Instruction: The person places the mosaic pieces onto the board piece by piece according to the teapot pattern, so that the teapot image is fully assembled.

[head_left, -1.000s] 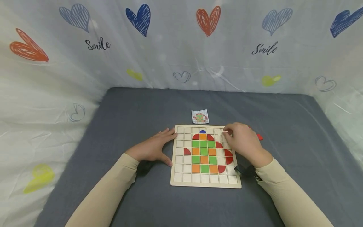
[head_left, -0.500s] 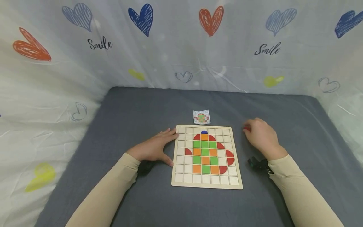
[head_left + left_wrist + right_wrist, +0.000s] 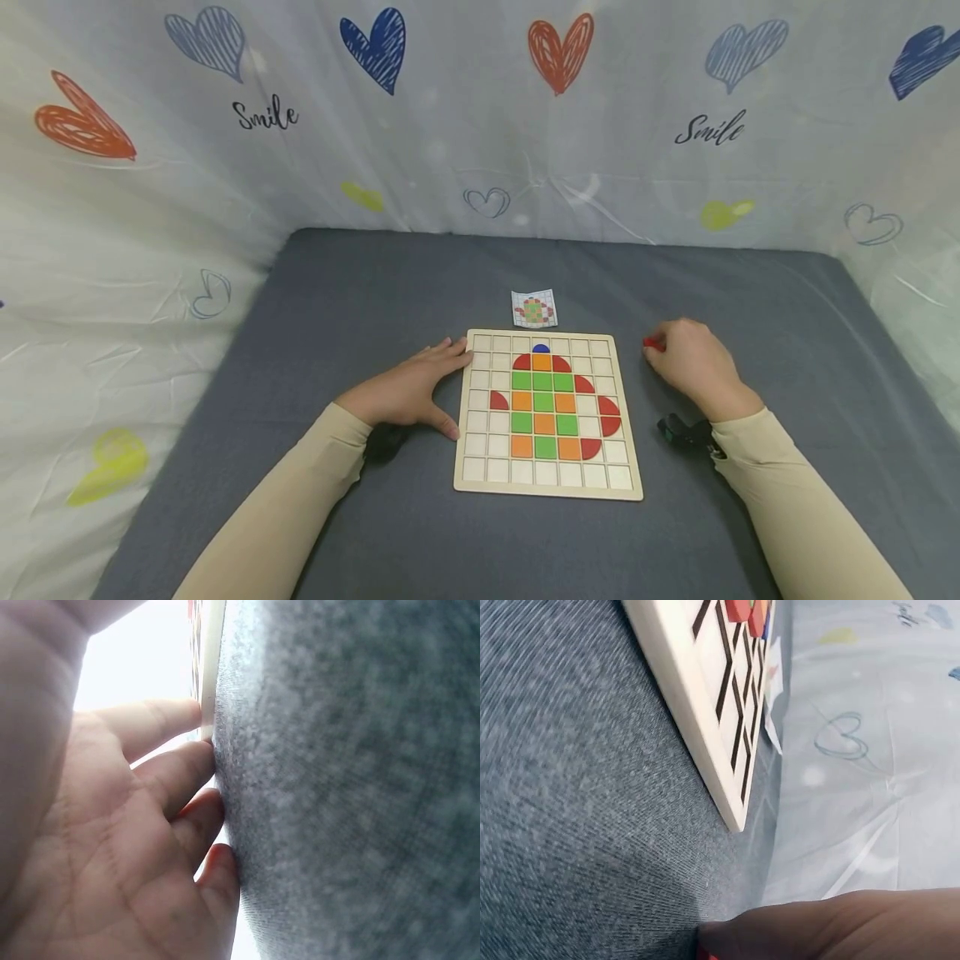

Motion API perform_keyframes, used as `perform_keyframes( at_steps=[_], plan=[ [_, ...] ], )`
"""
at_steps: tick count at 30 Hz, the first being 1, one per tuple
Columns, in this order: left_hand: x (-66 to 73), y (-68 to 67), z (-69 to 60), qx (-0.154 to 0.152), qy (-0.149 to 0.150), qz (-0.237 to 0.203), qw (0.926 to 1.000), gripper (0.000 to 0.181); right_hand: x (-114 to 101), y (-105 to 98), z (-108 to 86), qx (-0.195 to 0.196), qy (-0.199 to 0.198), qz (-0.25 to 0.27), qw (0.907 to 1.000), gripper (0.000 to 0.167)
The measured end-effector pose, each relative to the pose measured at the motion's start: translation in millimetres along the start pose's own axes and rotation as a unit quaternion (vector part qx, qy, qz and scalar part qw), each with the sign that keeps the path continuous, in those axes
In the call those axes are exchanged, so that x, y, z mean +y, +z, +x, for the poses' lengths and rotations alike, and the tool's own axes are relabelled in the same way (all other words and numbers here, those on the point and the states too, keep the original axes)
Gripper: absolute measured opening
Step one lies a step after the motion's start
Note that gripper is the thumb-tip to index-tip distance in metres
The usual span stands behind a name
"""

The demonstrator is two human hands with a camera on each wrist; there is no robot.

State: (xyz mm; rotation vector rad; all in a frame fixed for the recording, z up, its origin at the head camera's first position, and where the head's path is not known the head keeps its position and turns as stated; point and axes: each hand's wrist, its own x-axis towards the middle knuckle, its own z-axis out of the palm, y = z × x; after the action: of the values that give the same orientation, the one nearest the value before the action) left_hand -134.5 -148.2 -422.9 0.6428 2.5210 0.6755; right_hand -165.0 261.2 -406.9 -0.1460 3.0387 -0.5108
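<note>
A square wooden grid board [image 3: 480,483] lies on the grey cloth, with green, orange and red pieces and one blue piece set in its cells. My left hand [image 3: 405,387] rests spread at the board's left edge, its index finger and thumb touching the rim. In the left wrist view, the fingertips [image 3: 199,754] meet the board's edge and the cloth. Right of the board, my right hand [image 3: 697,367] pinches a small red piece [image 3: 654,343] close to the cloth. The right wrist view shows only a sliver of that red piece [image 3: 706,954] beside one finger; its full shape is hidden.
A small printed card [image 3: 534,309] with a coloured grid picture lies just behind the board. Grey cloth [image 3: 375,283] covers the table. A white curtain [image 3: 450,125] with hearts and lettering hangs around its back and sides.
My right hand has moved from above the board's upper right corner to the right, where its fingers now hold a red piece. The left hand has stayed at the board's edge.
</note>
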Motion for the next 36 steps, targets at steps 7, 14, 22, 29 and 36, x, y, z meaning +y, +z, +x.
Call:
perform_keyframes(
  at_steps=[7,14,22,29,36],
  plan=[
    [-0.1,0.1,-0.5,-0.001,-0.001,0.001,1.0000,0.122,-4.0,-0.2,0.8,-0.015,0.005,0.021,0.9997,0.033],
    [-0.8,0.8,0.5,-0.003,-0.002,-0.002,1.0000,0.122,-18.6,-1.2,-1.1,-0.019,-0.021,0.035,0.9990,0.027],
    [-0.4,0.0,0.4,-0.005,-0.001,0.003,1.0000,0.122,-57.3,-4.0,-8.0,-0.013,-0.099,0.041,0.9942,0.023],
    [0.7,-1.2,-2.3,-0.004,-0.005,0.002,1.0000,0.122,-99.3,7.7,-10.5,-0.025,-0.160,0.047,0.9858,0.021],
    [-0.2,-2.3,-1.7,-0.007,0.005,0.001,1.0000,0.121,-131.7,25.6,-8.2,-0.036,-0.233,0.026,0.9715,0.018]
  ],
)
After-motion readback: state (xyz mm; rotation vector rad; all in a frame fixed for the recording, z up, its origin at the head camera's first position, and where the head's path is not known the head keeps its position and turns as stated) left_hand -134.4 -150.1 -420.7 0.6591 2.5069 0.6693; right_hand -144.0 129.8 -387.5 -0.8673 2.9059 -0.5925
